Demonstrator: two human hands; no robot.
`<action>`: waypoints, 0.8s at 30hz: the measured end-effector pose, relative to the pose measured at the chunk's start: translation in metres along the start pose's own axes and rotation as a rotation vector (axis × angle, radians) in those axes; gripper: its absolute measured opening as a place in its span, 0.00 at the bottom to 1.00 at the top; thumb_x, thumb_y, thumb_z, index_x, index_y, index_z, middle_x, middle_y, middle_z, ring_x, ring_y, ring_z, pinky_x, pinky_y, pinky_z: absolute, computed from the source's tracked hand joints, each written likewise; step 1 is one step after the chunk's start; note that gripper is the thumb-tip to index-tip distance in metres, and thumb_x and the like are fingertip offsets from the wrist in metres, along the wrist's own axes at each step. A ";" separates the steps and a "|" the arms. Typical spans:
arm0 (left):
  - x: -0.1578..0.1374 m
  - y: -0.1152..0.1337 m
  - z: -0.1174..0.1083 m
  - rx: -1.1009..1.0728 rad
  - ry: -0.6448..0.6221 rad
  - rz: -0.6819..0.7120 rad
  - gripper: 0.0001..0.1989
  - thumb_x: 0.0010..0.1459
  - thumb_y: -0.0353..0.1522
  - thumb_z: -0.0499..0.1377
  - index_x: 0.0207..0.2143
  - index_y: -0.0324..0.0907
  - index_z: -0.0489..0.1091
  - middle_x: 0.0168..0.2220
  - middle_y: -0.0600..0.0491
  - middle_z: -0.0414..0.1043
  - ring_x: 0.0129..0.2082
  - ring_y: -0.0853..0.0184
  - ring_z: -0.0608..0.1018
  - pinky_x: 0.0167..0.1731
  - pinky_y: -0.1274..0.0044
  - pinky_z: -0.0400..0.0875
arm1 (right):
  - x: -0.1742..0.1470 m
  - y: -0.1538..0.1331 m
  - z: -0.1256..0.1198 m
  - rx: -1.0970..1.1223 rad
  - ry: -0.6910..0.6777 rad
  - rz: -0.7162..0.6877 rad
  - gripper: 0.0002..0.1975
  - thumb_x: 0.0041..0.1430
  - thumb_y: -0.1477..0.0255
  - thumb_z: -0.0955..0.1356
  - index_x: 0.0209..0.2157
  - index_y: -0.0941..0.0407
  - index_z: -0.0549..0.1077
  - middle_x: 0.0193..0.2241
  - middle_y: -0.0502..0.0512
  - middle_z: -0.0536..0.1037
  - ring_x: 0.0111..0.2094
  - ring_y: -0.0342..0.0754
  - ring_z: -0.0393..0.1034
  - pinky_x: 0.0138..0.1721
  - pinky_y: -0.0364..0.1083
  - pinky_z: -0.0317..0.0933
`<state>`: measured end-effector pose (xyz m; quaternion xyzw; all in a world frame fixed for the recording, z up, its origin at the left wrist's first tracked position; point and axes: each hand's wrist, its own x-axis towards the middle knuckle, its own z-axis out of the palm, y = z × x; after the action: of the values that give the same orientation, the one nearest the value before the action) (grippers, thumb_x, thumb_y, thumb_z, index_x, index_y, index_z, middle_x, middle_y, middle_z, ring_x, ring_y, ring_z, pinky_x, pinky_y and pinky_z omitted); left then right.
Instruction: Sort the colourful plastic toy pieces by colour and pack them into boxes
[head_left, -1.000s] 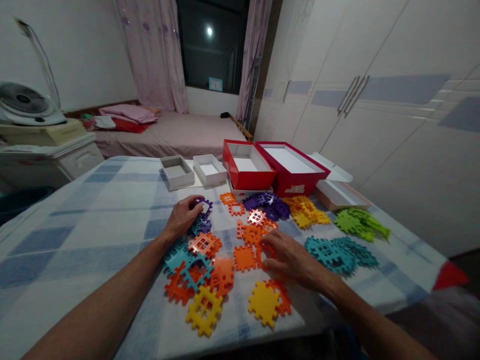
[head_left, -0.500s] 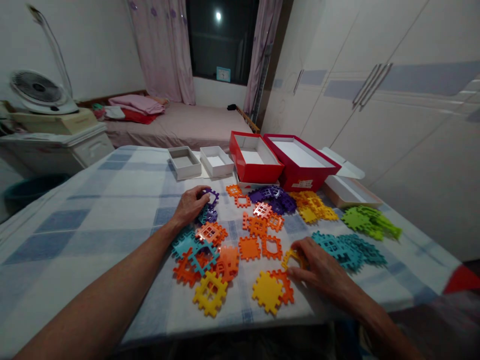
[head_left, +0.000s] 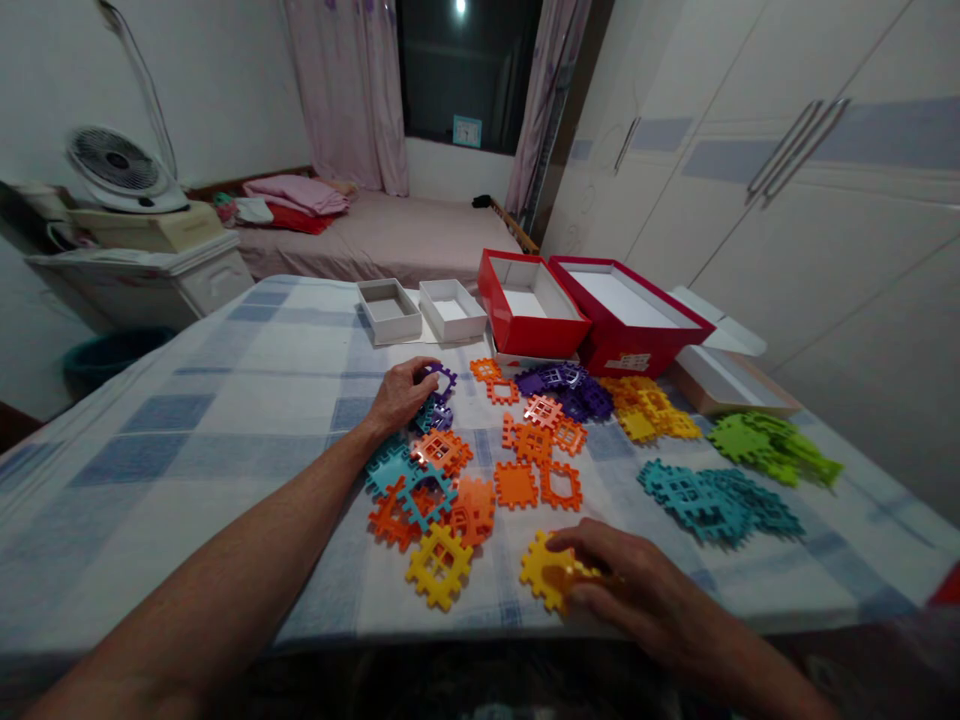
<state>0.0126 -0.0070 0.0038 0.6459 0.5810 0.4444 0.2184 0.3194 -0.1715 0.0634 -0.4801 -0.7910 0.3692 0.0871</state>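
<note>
Two hands are mine here, one either side of a band of toothed plastic. My left hand (head_left: 401,395), near the middle of the frame, reaches over the left edge of a purple piece (head_left: 451,380); its fingers are curled, and I can't tell whether they grip it or only rest there. My right hand (head_left: 630,575), right of lower centre, has thumb and forefinger apart over the right side of a yellow piece (head_left: 540,568); blur keeps me from telling if I have hold of it. That yellow piece lies near the front edge of the checked tablecloth (head_left: 232,430). To its left, a strip of cloth separates it from a yellow window piece (head_left: 439,566), and another runs above, below an orange square (head_left: 516,485). The teal pile (head_left: 679,492), right of centre, sits apart from my right hand, with cloth between. My widest stretch of cloth spreads across the left of the frame, beyond my left forearm. Toward the back edge, upper centre, a red box (head_left: 544,335) and a dark red box (head_left: 645,343) stand side by side.
</note>
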 end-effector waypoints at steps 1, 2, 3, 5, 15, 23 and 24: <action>0.000 -0.001 0.000 0.001 0.000 0.002 0.20 0.49 0.37 0.54 0.42 0.37 0.73 0.24 0.55 0.70 0.24 0.70 0.69 0.27 0.79 0.64 | 0.002 0.000 0.007 -0.044 -0.009 -0.023 0.17 0.55 0.72 0.64 0.48 0.52 0.69 0.42 0.55 0.74 0.42 0.48 0.69 0.43 0.45 0.63; 0.000 -0.001 0.001 0.003 0.000 0.004 0.20 0.49 0.37 0.54 0.42 0.37 0.73 0.24 0.56 0.70 0.24 0.70 0.69 0.27 0.79 0.64 | 0.006 0.001 0.013 -0.096 -0.010 -0.035 0.20 0.54 0.73 0.65 0.51 0.52 0.68 0.43 0.56 0.73 0.43 0.48 0.68 0.44 0.45 0.62; 0.001 -0.002 0.001 0.005 0.000 0.007 0.19 0.50 0.36 0.54 0.42 0.37 0.73 0.24 0.56 0.70 0.24 0.70 0.69 0.27 0.79 0.64 | 0.009 0.003 0.017 -0.148 -0.006 -0.034 0.23 0.53 0.74 0.66 0.52 0.53 0.67 0.43 0.57 0.72 0.43 0.49 0.68 0.45 0.46 0.62; 0.001 -0.003 0.001 0.009 0.002 0.014 0.19 0.50 0.36 0.54 0.43 0.37 0.73 0.25 0.55 0.70 0.24 0.70 0.70 0.27 0.79 0.65 | 0.017 0.006 0.019 -0.233 0.012 -0.019 0.27 0.49 0.74 0.69 0.53 0.54 0.66 0.45 0.59 0.70 0.44 0.51 0.66 0.45 0.49 0.61; 0.001 -0.004 0.001 0.008 0.006 0.027 0.19 0.50 0.35 0.54 0.42 0.37 0.73 0.25 0.54 0.72 0.25 0.70 0.71 0.29 0.78 0.66 | 0.023 -0.001 0.004 -0.141 -0.003 -0.090 0.12 0.53 0.73 0.67 0.40 0.55 0.66 0.44 0.56 0.67 0.44 0.49 0.61 0.46 0.51 0.59; 0.002 -0.004 0.002 0.004 -0.005 0.029 0.17 0.51 0.35 0.54 0.41 0.38 0.73 0.24 0.55 0.71 0.24 0.70 0.71 0.28 0.79 0.65 | 0.031 -0.019 0.003 0.069 0.068 -0.129 0.08 0.64 0.67 0.59 0.42 0.52 0.64 0.44 0.53 0.68 0.46 0.46 0.62 0.50 0.47 0.58; 0.002 -0.004 0.002 0.005 -0.005 0.029 0.17 0.51 0.35 0.54 0.42 0.38 0.73 0.24 0.55 0.71 0.24 0.70 0.71 0.28 0.79 0.65 | 0.032 -0.027 0.007 0.081 0.038 -0.144 0.08 0.64 0.67 0.59 0.44 0.51 0.63 0.44 0.52 0.67 0.47 0.45 0.62 0.50 0.46 0.58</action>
<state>0.0114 -0.0037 0.0000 0.6560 0.5721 0.4445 0.2115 0.2807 -0.1562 0.0694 -0.4250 -0.8061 0.3845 0.1477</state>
